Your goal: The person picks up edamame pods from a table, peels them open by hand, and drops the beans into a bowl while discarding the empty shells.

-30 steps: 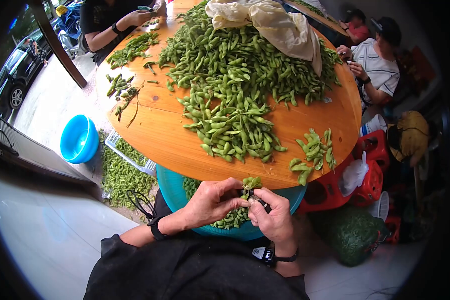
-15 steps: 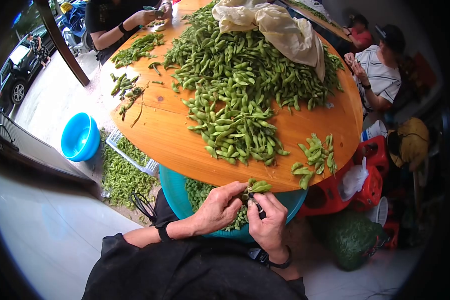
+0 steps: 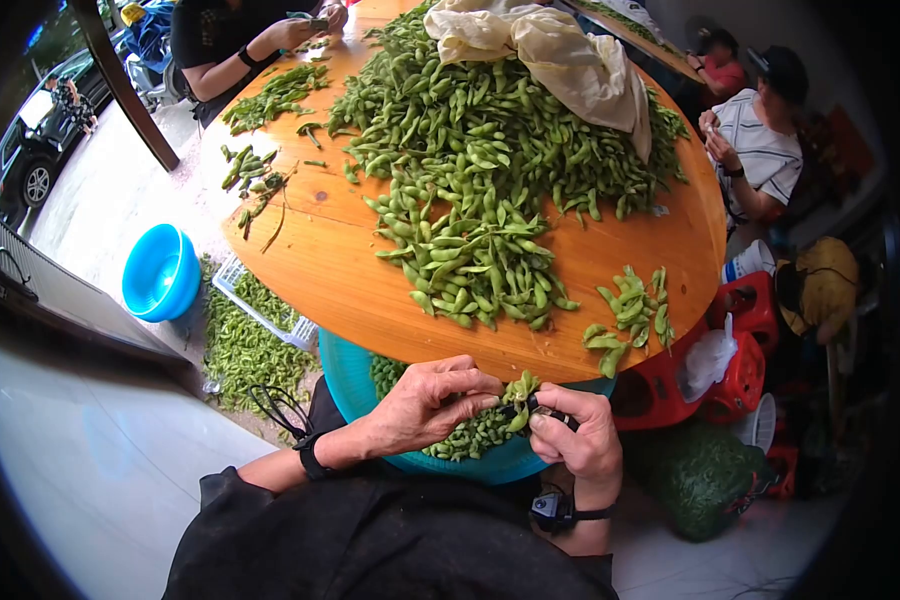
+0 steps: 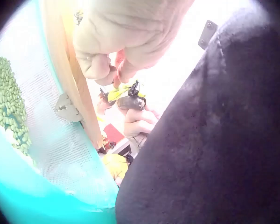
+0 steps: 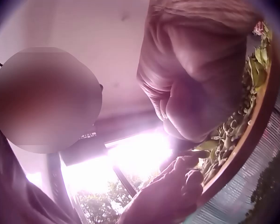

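Note:
In the head view, my left hand (image 3: 430,405) is at the table's front edge, its thumb and fingers pinching a small bunch of green soybean pods (image 3: 520,392). My right hand (image 3: 585,435) grips a small black tool (image 3: 560,416), whose end meets the pods; its exact kind is not clear. In the left wrist view the pods (image 4: 115,94) look bright yellow-green beside the tool's dark end (image 4: 135,88). Below the hands, a teal basin (image 3: 342,385) contains shelled green beans (image 3: 460,440), partly covered by the hands.
A large heap of soybean pods (image 3: 470,170) covers the wooden table (image 3: 320,270), with a cream cloth (image 3: 570,65) on top. A small pile of pods (image 3: 630,310) lies at right. Red stools (image 3: 740,370) stand right; a blue basin (image 3: 160,272) and more green pods (image 3: 255,350) are left.
Half a second ago the hands were closer together. My right hand has since moved right with the black tool, while the pods stay by my left fingertips, now lower and more upright.

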Demonstrator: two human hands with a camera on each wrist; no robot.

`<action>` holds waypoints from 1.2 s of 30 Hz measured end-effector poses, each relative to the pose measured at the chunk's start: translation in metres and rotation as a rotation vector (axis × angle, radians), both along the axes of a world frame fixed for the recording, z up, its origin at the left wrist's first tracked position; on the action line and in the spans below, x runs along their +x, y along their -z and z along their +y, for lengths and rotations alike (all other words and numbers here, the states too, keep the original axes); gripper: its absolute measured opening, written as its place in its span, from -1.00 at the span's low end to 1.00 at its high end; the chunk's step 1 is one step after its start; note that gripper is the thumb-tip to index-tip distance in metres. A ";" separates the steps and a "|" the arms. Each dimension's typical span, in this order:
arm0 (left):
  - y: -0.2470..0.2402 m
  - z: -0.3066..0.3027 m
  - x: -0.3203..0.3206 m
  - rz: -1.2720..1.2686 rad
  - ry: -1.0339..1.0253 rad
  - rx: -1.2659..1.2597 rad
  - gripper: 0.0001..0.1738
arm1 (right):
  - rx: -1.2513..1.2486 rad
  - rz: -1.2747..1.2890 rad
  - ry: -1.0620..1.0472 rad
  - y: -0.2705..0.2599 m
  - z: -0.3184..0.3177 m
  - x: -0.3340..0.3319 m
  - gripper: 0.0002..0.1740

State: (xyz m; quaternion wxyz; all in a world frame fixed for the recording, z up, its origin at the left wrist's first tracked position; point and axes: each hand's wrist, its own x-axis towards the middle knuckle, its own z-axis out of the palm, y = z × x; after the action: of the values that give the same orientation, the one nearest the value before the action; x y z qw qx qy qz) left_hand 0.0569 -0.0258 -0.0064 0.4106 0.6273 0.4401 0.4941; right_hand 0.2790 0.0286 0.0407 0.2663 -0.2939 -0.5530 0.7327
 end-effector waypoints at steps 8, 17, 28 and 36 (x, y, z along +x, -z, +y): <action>-0.003 0.000 0.007 -0.110 0.037 -0.024 -0.76 | -0.242 0.054 -0.064 -0.001 0.007 0.006 -0.79; -0.003 -0.001 0.002 -0.068 -0.014 -0.079 -0.86 | -0.121 0.006 0.011 0.008 0.014 0.008 -0.80; -0.007 -0.005 0.009 -0.707 -0.009 -0.580 -0.88 | 0.695 -0.613 0.469 0.004 0.001 -0.006 -0.81; -0.008 -0.003 0.018 -0.614 -0.006 -0.484 -0.86 | 0.471 -0.392 0.315 0.003 -0.019 -0.023 -0.86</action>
State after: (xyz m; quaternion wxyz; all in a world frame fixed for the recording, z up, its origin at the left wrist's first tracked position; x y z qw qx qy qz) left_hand 0.0749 -0.0291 0.0012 0.6579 0.3338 0.4025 0.5419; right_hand 0.2562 0.0100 0.0380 0.3251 -0.4414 -0.6955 0.4645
